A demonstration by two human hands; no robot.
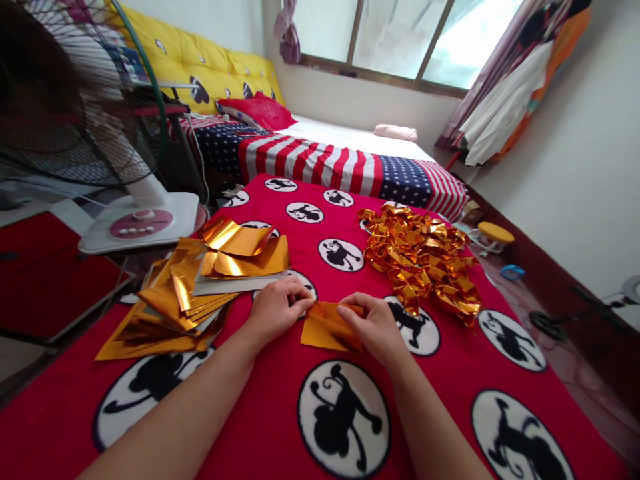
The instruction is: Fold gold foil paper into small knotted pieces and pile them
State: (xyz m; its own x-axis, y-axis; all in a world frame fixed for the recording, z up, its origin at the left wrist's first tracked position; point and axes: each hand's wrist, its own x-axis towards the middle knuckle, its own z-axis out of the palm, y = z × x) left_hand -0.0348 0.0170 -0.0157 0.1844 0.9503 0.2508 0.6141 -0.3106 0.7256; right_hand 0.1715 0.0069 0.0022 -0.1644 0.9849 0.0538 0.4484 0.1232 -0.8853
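Head view: gold foil sheet [330,331] pinched at its top edge by left hand [281,307] and right hand [373,327].
Sheet held mid-width over red monkey-print cloth [270,413], between both side edges.

1 head camera looks from above the near side of the worktop [330,267], forward and steeply enough down that the cloth's near part fills the bottom of the frame at close range. The worktop's 2 far corners sit around mid-height; past its far edge, the wide view takes in the bed [320,160] and, farthest off, the window [390,40].
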